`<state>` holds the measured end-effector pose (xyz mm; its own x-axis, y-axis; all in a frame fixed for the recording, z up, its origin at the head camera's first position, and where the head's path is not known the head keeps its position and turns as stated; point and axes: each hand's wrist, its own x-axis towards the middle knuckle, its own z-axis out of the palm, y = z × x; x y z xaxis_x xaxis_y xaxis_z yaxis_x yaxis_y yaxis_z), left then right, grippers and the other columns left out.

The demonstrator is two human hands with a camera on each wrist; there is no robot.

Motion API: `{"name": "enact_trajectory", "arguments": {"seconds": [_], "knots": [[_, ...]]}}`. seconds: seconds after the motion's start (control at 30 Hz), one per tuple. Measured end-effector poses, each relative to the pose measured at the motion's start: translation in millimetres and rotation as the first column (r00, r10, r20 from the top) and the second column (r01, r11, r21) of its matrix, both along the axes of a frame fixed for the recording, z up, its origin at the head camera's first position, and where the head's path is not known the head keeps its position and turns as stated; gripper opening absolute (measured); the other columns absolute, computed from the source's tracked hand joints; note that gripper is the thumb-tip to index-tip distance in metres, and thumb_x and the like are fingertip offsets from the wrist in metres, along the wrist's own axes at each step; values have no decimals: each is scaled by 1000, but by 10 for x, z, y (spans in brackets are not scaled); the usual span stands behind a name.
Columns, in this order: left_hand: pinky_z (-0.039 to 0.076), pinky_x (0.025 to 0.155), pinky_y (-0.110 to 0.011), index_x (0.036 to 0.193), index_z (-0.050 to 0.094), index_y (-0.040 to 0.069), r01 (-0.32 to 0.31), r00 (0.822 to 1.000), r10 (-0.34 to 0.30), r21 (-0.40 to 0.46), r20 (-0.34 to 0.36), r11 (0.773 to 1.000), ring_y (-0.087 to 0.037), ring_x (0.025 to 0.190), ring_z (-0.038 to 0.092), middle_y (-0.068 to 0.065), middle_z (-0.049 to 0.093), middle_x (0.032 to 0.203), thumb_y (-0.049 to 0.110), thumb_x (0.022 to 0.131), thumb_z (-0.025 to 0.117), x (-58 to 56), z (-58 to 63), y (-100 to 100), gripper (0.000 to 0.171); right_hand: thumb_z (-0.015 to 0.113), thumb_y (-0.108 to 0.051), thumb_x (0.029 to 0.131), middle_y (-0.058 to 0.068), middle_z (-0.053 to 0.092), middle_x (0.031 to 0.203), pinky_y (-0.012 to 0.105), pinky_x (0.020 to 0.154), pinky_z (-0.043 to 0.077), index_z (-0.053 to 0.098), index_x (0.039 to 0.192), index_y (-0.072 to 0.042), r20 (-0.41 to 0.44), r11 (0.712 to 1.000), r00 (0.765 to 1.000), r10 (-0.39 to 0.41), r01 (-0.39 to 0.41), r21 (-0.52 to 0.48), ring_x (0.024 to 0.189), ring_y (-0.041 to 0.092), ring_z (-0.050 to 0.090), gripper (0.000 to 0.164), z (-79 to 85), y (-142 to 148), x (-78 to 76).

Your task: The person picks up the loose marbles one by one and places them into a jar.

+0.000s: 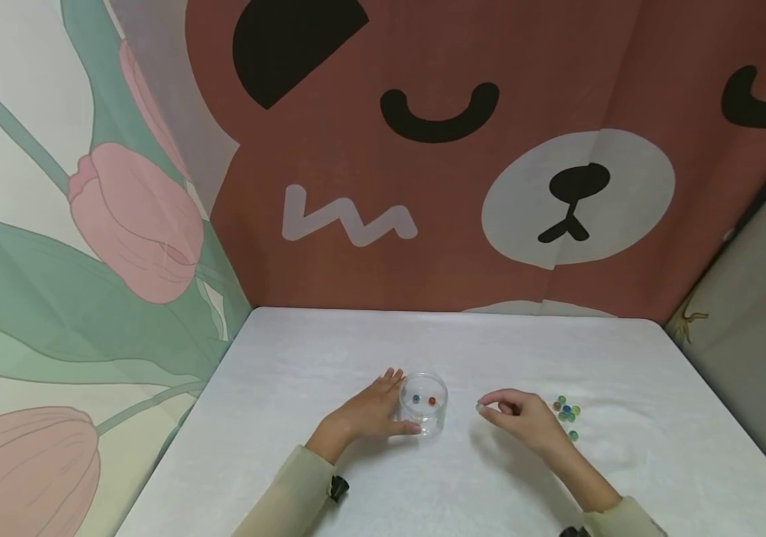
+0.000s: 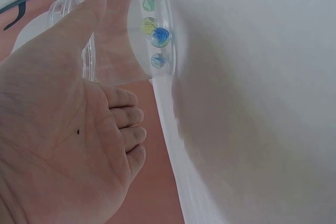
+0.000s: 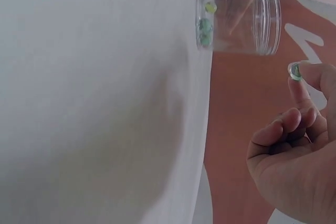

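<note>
A clear jar stands upright on the white table, with several coloured glass marbles lying on its bottom. My left hand holds the jar from its left side, the thumb along the near wall and the index finger hidden behind the jar in the left wrist view. To the right of the jar, my right hand pinches a greenish clear marble between thumb and index finger, its other fingers curled toward the palm. That marble is raised above the table, apart from the jar and near the height of its rim.
Several loose marbles, green, blue, yellowish and brownish, lie grouped to the right, beyond my right wrist. A white cloth covers the table. A printed bear curtain hangs along the back edge, and a tulip-patterned one at the left.
</note>
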<state>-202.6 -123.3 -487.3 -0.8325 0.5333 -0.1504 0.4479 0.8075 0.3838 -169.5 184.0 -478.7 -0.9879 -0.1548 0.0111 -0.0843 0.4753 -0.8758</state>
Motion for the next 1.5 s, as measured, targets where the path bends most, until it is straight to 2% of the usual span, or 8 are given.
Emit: {"name": "enact_trajectory", "arguments": {"seconds": [0.37, 0.57, 1.03, 1.2, 1.5], "knots": [[17, 128, -39, 161, 20, 3, 5, 1000, -5, -11, -22, 1000, -24, 157, 11, -12, 17, 169, 74, 88, 57, -27, -66, 5, 109, 81, -25, 87, -3, 43, 67, 22, 54, 35, 77, 99, -12, -23, 999, 999, 24, -24, -39, 62, 9, 40, 18, 20, -264, -45], [16, 128, -39, 161, 19, 4, -5, 1000, 5, -4, -24, 1000, -22, 157, 10, -10, 15, 169, 72, 88, 59, -18, -64, 0, 108, 81, -24, 88, -2, 42, 67, 21, 53, 34, 78, 101, -12, -52, 997, 998, 45, -48, -65, 61, 8, 39, 18, 48, -397, -68], [17, 128, -40, 161, 19, 2, 10, 999, -11, -12, -52, 1000, -25, 157, 10, -12, 14, 169, 72, 89, 58, -13, -70, 12, 108, 79, -21, 89, -4, 44, 68, 20, 55, 36, 78, 100, -12, -57, 995, 997, 50, -55, -84, 63, 8, 42, 14, -39, -616, -201], [16, 128, -39, 161, 19, 1, 25, 997, -27, -26, -66, 999, -26, 157, 10, -13, 14, 169, 72, 90, 57, -4, -68, 24, 107, 79, -22, 90, -4, 43, 67, 20, 55, 33, 78, 102, -9, -68, 994, 995, 70, -75, -82, 62, 7, 40, 17, -64, -653, -229], [17, 128, -39, 160, 21, 0, 29, 993, -35, -60, -110, 998, -26, 156, 12, -15, 15, 168, 74, 90, 54, 9, -55, 42, 107, 80, -25, 88, -6, 41, 63, 21, 53, 32, 78, 100, -12, -58, 994, 995, 77, -81, -67, 58, 5, 36, 17, -120, -716, -243]]}}
